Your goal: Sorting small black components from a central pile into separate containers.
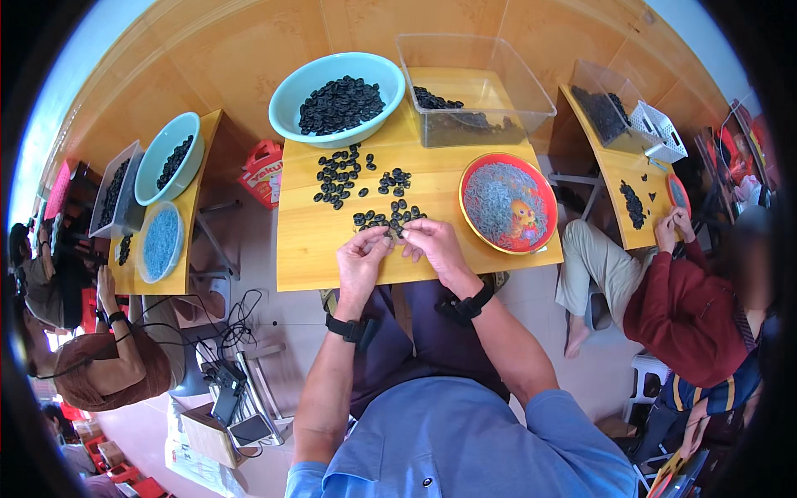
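Note:
Over the front edge of the wooden table [307, 257], my left hand [360, 259] and my right hand [437, 247] meet with thumbs and fingertips pinched close together. A small dark piece shows at the fingertips of each hand; its details are too small to make out. Just beyond the fingers lies a group of small black oval pieces [371, 218]. More black ovals [339, 178] are scattered farther back on the left, with a small cluster [395, 179] beside them. To the right of my hands sits a red bowl [550, 217] holding many tiny grey-blue pieces.
A teal basin [282, 108] heaped with black ovals stands at the back left. Behind the red bowl is a clear plastic bin [531, 91] with more black pieces. People work at side tables [199, 195] left and right. Cables [237, 324] and a metal frame are on the floor.

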A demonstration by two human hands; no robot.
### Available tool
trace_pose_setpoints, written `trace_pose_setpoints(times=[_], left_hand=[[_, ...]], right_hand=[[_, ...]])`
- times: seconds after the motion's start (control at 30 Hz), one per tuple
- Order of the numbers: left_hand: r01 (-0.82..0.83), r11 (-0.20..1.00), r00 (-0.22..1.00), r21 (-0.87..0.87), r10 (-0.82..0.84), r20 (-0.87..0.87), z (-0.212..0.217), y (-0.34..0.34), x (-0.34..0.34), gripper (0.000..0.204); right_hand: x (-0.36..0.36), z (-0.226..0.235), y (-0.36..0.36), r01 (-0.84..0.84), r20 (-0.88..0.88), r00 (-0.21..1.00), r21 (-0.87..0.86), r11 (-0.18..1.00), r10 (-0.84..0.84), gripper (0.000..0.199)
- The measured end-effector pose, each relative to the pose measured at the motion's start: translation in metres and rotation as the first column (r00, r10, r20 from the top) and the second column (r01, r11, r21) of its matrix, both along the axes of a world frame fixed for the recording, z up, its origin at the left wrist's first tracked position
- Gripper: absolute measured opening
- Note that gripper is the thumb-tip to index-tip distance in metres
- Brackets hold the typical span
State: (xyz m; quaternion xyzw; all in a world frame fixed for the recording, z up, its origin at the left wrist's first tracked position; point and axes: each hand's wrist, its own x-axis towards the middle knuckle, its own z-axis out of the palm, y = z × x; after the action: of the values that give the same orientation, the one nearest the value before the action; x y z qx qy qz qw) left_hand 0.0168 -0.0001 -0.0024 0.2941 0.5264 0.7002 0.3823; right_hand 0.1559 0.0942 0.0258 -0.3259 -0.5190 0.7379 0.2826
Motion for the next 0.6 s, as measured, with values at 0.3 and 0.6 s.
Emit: trace_pose_setpoints(times=[0.3, 0.6], left_hand=[[-0.012, 0.996, 0.996, -0.085, 0.004, -0.087, 0.0013, -0.0014, 0.0032, 0.019], [-0.038, 0.996, 0.997, -0.082, 0.032, -0.076, 0.0019, -0.0006, 0.0054, 0.019]], right_hand=[[0.0024, -0.0037, 0.0015, 0.004, -0.023, 1.0, -0.031, 1.0, -0.005, 0.016], [0.0029, -0.0037, 0.0017, -0.012, -0.012, 1.0, 0.001, 1.0, 0.012, 0.016]])
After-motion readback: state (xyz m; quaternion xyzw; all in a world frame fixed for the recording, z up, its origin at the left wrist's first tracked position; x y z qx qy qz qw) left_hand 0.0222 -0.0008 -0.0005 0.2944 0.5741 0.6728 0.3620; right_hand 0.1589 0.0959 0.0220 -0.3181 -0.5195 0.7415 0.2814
